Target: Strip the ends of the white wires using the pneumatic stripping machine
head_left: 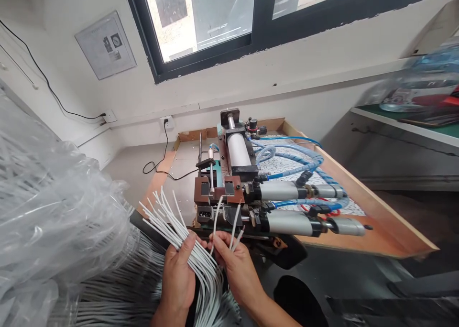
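Note:
A bundle of white cables (206,265) is gripped in my left hand (181,269), its loose ends fanning up and to the left. My right hand (238,265), just beside it, pinches a few separate white cables (234,222) that point upward; dark tips show on some of them. Directly beyond both hands stands a pneumatic machine (218,188) with brown and black jaw blocks. One cable from the right hand rises in front of these blocks; whether it touches them I cannot tell.
Silver air cylinders (287,222) and blue hoses (308,164) extend right on the wood-edged bench (394,241). Clear plastic sheeting (64,212) over many grey cables (118,279) fills the left. A shelf (405,119) with a large plastic bottle (416,92) is at right.

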Tool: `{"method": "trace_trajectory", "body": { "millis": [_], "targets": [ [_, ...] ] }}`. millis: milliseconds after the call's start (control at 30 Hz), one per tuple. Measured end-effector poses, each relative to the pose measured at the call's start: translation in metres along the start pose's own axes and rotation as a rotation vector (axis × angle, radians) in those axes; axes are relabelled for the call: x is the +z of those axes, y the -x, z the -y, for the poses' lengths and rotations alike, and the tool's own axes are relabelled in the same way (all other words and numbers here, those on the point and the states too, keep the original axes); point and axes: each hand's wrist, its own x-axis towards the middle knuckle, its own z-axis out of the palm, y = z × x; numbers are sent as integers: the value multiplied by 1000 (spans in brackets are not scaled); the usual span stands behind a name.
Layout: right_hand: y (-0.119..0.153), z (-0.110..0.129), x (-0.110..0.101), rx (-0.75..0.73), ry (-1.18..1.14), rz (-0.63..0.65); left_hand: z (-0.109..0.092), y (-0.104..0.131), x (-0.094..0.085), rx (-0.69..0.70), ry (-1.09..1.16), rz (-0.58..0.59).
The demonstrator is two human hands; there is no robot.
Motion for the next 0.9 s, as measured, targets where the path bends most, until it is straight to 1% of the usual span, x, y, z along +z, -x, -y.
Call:
{"method": "trace_trajectory", "body": {
  "millis": [67, 133, 267, 367, 533, 600, 633, 700, 733, 767, 800, 900],
  "targets": [
    [-1, 0, 0, 1, -35, -71, -1, 0, -1, -40, 29, -12],
    [-2, 2, 0, 13, -69, -96, -1, 1, -3, -83, 55, -14],
    [-4, 8, 4, 52, -124, -92, 2, 4, -5, -103, 50, 70],
    [-6, 12, 6, 84, -145, -72, 5, 5, -6, -69, 9, 109],
    [-8, 12, 6, 112, -163, -66, 5, 3, -6, 46, -85, 71],
    [-7, 12, 8, 130, -161, -12, 5, 3, -7, 77, -105, 55],
    [-6, 11, 9, 146, -159, 46, 5, 3, -8, 78, -110, 53],
    [-3, 11, 11, 182, -146, 177, 5, 4, -9, 59, -121, 63],
    [-2, 11, 12, 190, -134, 218, 6, 5, -10, 43, -128, 73],
    [-1, 11, 12, 184, -117, 232, 6, 6, -11, 24, -136, 86],
    [-1, 11, 12, 167, -96, 210, 7, 7, -12, 5, -143, 97],
    [0, 8, 7, 102, -41, 63, 8, 8, -14, -23, -141, 96]
  ]
}}
